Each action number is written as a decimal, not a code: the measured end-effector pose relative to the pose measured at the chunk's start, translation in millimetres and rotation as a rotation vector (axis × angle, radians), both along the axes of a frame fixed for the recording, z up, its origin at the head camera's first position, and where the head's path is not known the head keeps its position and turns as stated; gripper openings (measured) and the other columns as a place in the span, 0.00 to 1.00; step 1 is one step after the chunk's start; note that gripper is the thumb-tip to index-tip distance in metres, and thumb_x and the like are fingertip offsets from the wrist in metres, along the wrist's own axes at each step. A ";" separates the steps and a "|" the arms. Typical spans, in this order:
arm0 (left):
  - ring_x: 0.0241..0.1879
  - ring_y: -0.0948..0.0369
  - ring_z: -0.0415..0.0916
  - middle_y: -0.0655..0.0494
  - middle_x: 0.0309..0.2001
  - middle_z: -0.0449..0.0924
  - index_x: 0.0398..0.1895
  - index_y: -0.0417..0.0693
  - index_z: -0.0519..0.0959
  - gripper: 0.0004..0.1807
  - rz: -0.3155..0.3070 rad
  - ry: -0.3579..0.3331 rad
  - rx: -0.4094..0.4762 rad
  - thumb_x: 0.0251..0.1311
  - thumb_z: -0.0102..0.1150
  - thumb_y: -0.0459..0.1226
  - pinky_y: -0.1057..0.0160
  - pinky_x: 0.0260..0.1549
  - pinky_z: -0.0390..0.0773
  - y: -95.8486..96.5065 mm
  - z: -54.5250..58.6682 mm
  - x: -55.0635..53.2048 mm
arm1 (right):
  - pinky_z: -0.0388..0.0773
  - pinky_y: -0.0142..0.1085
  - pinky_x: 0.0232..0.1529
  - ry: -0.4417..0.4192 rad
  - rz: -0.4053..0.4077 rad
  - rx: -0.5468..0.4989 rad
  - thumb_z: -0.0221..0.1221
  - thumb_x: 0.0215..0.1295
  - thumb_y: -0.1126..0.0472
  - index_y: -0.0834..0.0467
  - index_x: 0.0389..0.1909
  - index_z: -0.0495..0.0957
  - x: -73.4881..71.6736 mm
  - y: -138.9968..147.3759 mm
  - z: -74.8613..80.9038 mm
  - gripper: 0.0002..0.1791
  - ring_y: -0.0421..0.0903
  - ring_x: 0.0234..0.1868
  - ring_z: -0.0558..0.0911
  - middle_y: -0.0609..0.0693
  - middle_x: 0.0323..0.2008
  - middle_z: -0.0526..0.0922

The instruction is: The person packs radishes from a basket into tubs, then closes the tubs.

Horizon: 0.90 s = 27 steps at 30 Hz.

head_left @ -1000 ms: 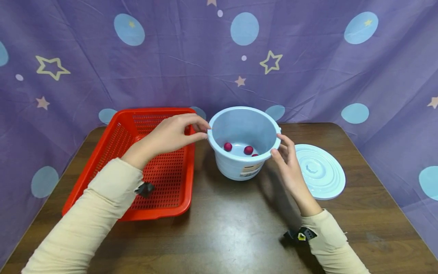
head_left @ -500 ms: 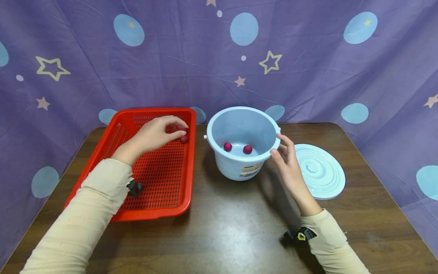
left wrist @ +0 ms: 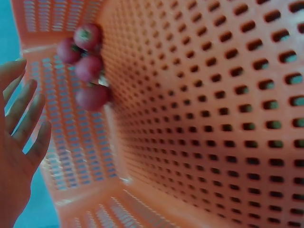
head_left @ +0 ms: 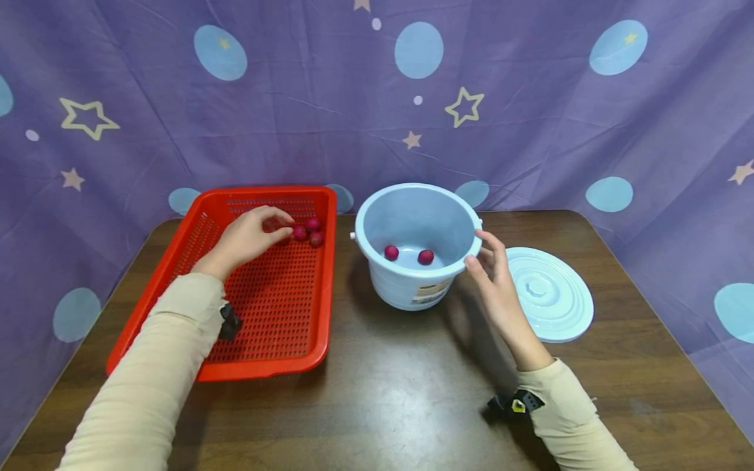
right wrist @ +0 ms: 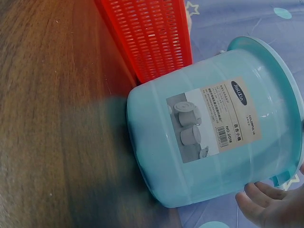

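Observation:
Several small, round, dark-red radish-like pieces (left wrist: 90,67) lie clustered in the far right corner of the red slotted basket (head_left: 321,314). At least one has a pale stem end. My left hand (head_left: 250,235) is just left of this cluster, inside the basket; its wrist view shows the fingers (left wrist: 29,111) spread and apart from the pieces, with nothing held. My right hand (head_left: 497,281) holds the right rim of a light-blue bucket (head_left: 406,288), thumb and fingers at the edge. Two more red pieces (head_left: 425,257) rest on the bucket's floor.
A light-blue round lid (head_left: 550,294) lies on the wooden table (head_left: 389,405) right of the bucket, beside my right forearm. The bucket stands upright, a little right of the basket. A purple curtain (head_left: 330,98) with stars and dots hangs behind the table.
My left hand has moved from the bucket's left rim leftward into the basket, uncovering the red pieces there. The right hand has stayed at the bucket's rim.

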<state>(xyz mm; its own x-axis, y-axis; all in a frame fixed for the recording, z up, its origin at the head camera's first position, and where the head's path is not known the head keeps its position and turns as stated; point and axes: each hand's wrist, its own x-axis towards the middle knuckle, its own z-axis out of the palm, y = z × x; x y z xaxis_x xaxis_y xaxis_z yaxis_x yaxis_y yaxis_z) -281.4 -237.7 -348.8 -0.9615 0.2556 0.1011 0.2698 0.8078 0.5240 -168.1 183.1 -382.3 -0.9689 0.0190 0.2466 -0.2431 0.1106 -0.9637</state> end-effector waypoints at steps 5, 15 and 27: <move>0.52 0.46 0.72 0.44 0.57 0.74 0.57 0.46 0.78 0.18 0.036 -0.049 -0.008 0.68 0.60 0.42 0.42 0.51 0.70 -7.8 -11.2 -8.4 | 0.64 0.42 0.63 -0.001 -0.003 -0.008 0.49 0.76 0.63 0.57 0.73 0.55 -0.1 0.3 0.1 0.28 0.56 0.66 0.68 0.65 0.64 0.66; 0.59 0.39 0.70 0.34 0.63 0.68 0.64 0.38 0.70 0.23 0.035 -0.200 0.104 0.70 0.56 0.38 0.40 0.58 0.68 -9.5 -25.8 -22.1 | 0.63 0.47 0.64 0.009 -0.007 -0.002 0.49 0.76 0.63 0.56 0.73 0.55 -0.4 0.3 0.1 0.28 0.57 0.67 0.67 0.65 0.64 0.66; 0.53 0.41 0.70 0.31 0.57 0.71 0.61 0.35 0.71 0.23 0.019 -0.195 0.077 0.63 0.59 0.28 0.43 0.57 0.66 -11.0 -44.6 -33.6 | 0.63 0.47 0.64 0.017 -0.010 -0.001 0.49 0.76 0.64 0.57 0.73 0.56 -1.4 0.7 -2.3 0.27 0.58 0.66 0.67 0.66 0.63 0.67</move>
<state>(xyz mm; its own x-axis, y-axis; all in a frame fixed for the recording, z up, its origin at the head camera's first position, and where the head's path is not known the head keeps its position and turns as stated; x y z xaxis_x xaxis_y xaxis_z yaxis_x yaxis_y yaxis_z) -315.0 -248.7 -393.4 -0.9694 0.2355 -0.0693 0.1417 0.7673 0.6255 -169.4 183.8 -384.6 -0.9643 0.0288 0.2633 -0.2586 0.1122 -0.9594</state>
